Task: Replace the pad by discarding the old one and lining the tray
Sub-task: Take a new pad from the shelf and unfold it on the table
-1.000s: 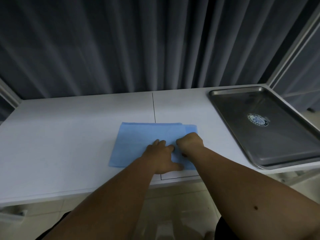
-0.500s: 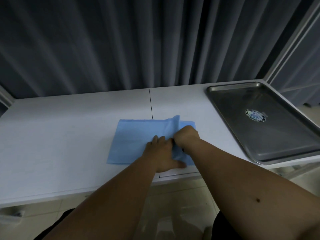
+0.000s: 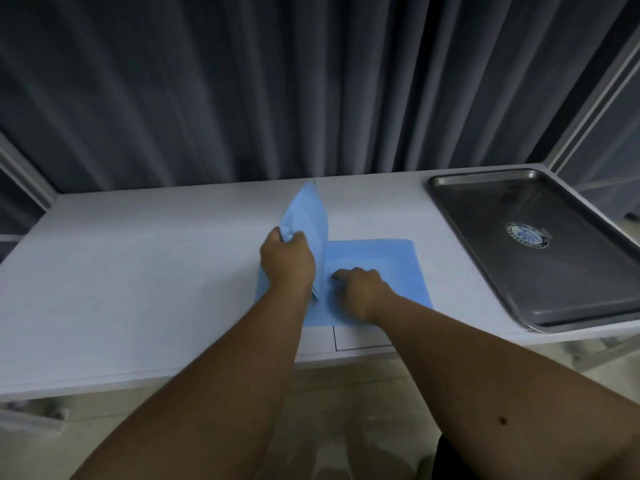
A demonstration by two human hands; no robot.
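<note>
On the left part of the bench (image 3: 138,271) nothing of the task is lying. Near the middle, one flap of the blue pad (image 3: 374,265) is being lifted by the left hand (image 3: 287,261); its fingers are curled around the edge of the flap, which is standing upright above the bench. Just beside it, the flat part of the pad is being pressed down by the right hand (image 3: 360,289); its fingers look partly bent with the tips on the pad, and no grip on anything is seen. The pad is lying on the bench near the front edge, well apart from the tray (image 3: 460,202).

At the right, the tray is standing bare, with only a round mark in its middle. No old pad is seen in it, so the discarding is judged to be already done, although where the old pad went is not shown. The unfolding is judged to be in progress. What is left: the pad is to be opened fully, carried to the right and spread inside the tray.
</note>
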